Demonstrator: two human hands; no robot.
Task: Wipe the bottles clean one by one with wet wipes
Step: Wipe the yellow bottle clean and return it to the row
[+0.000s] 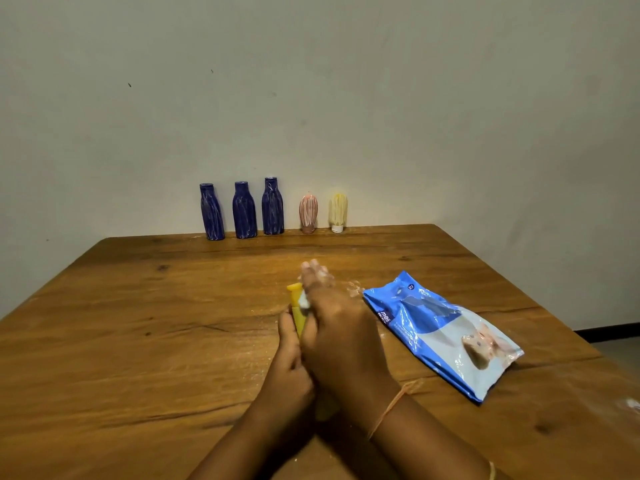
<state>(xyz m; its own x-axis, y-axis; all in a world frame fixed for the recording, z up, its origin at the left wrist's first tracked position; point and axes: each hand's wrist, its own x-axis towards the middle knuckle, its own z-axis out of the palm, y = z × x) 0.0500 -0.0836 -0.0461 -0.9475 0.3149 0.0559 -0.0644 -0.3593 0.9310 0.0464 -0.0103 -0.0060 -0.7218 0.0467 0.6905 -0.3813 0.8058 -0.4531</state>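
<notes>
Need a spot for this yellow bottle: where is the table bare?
Bare: the left half of the table, from the blue bottles to the near edge; also the strip between the pink bottle and the hands. Crowded: right, around the wipes pack.

Along the far edge of the surface (138, 341), against the wall (346, 98), stand three tall bottles (245, 209), two short bottles (308, 213) to their right. Nearer me, mid-surface, my left hand (291, 362) and right hand (339, 337) meet around a sixth bottle (297, 306); the wipes pack (443, 332) lies just right of them.

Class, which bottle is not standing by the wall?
The yellow bottle, gripped in the left hand at mid-table; the other five stand along the wall.
</notes>
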